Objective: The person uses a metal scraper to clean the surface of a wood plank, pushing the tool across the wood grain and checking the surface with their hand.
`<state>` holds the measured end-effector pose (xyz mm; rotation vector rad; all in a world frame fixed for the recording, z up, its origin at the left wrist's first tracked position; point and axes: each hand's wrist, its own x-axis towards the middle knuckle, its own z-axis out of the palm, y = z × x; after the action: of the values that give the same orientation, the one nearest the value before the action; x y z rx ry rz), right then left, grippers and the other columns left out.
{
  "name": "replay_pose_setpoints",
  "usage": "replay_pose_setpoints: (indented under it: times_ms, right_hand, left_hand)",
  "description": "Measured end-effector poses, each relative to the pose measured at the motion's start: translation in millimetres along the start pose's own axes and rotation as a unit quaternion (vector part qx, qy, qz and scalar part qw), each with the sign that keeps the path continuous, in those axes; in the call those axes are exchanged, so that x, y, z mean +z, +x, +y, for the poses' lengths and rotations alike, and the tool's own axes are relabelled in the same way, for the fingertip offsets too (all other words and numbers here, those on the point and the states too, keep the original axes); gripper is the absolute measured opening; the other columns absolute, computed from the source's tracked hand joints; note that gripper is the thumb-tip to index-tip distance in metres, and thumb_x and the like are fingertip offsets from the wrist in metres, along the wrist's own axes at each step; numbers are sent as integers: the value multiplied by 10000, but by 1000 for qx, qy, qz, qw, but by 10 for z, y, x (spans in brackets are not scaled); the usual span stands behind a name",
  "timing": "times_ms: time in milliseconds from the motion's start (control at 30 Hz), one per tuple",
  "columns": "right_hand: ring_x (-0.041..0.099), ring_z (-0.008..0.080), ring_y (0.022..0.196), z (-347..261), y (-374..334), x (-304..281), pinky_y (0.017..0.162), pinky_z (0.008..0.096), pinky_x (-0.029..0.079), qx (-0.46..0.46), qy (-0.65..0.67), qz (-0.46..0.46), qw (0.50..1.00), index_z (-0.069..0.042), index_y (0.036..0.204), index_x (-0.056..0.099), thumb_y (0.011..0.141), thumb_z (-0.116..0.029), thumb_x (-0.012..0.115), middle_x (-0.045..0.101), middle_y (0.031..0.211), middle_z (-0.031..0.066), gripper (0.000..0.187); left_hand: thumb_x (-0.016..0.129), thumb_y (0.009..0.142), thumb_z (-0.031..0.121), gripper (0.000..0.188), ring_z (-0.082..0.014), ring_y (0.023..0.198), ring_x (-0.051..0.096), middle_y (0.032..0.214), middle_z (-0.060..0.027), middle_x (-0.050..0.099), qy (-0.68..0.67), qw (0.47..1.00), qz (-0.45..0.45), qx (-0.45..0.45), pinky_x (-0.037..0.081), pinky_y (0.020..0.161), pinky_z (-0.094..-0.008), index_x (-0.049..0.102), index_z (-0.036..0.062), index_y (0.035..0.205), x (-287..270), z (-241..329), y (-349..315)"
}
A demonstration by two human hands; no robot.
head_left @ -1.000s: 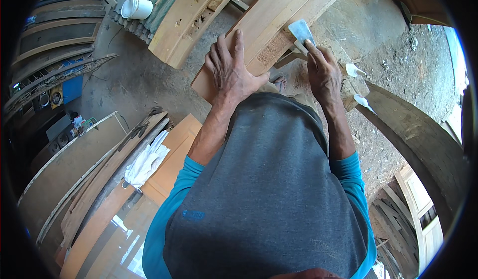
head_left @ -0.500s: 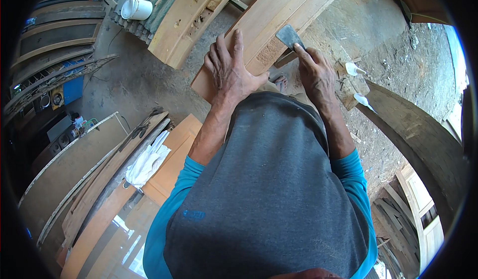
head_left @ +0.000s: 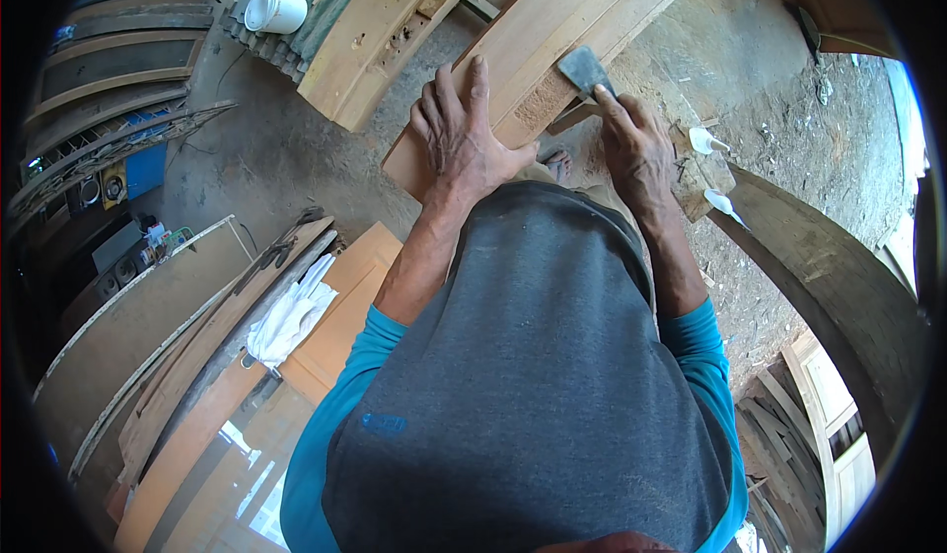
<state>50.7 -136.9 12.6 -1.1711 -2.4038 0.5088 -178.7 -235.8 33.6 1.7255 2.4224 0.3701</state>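
Observation:
A long wooden panel [head_left: 533, 45] with moulded grooves slants from in front of me toward the far right. On its near part lies a rough brown patch [head_left: 545, 104] that looks like sawdust or filler. My left hand [head_left: 462, 137] rests on the panel's near left end, fingers spread and thumb stretched out to the right. In my right hand [head_left: 639, 148] is a putty knife [head_left: 585, 68] with a flat dark grey blade, the index finger pressed along it. The blade lies over the panel at the far right end of the brown patch.
Two white squeeze bottles [head_left: 706, 141] lie on a wooden block to the right, near a curved board [head_left: 819, 247]. Another wooden panel [head_left: 380, 45] is beyond my left hand. A white bucket [head_left: 276, 11] stands on corrugated sheeting at far left. A white cloth [head_left: 292, 316] lies left.
My right hand has shifted slightly to the right with the putty knife, and the blade has turned a little. My left hand stays in place on the panel.

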Motion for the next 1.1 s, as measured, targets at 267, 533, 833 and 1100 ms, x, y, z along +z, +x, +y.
replay_pose_setpoints:
  times_ms: [267, 533, 833, 1100]
  right_hand:
    - [693, 297, 1050, -74, -145, 151, 912, 422, 569, -61, 19, -24, 998, -200, 1452, 670, 894, -61, 745, 678, 1178, 83, 579]
    - [700, 304, 1059, -56, -87, 57, 915, 431, 572, -20, 37, -29, 999, -177, 1410, 704, 877, -31, 740, 696, 1165, 88, 554]
    - [717, 312, 1027, -30, -77, -8, 886, 438, 581, 14, 30, 12, 999, -194, 1384, 727, 894, -28, 747, 715, 1159, 96, 518]
    - [716, 319, 1054, -13, -47, 17, 894, 437, 582, 37, 17, 15, 999, -192, 1386, 728, 910, -47, 752, 717, 1168, 98, 498]
  left_hand:
    - [990, 570, 487, 1361, -493, 1388, 382, 1570, -294, 333, -3, 1000, 19, 9, 282, 1107, -665, 282, 138, 1679, 10, 3, 7]
    - [965, 626, 537, 1366, -526, 1469, 339, 1605, -330, 317, -12, 1000, -16, -11, 240, 1171, -688, 240, 159, 1721, -22, 7, -13]
    - [963, 619, 520, 1354, -520, 1457, 352, 1600, -323, 322, -11, 1000, -10, -9, 249, 1167, -675, 260, 149, 1716, -14, 21, 7]
    - [956, 613, 559, 1362, -529, 1450, 357, 1592, -343, 325, 7, 1000, -4, -4, 250, 1164, -678, 270, 138, 1712, 18, -1, -1]
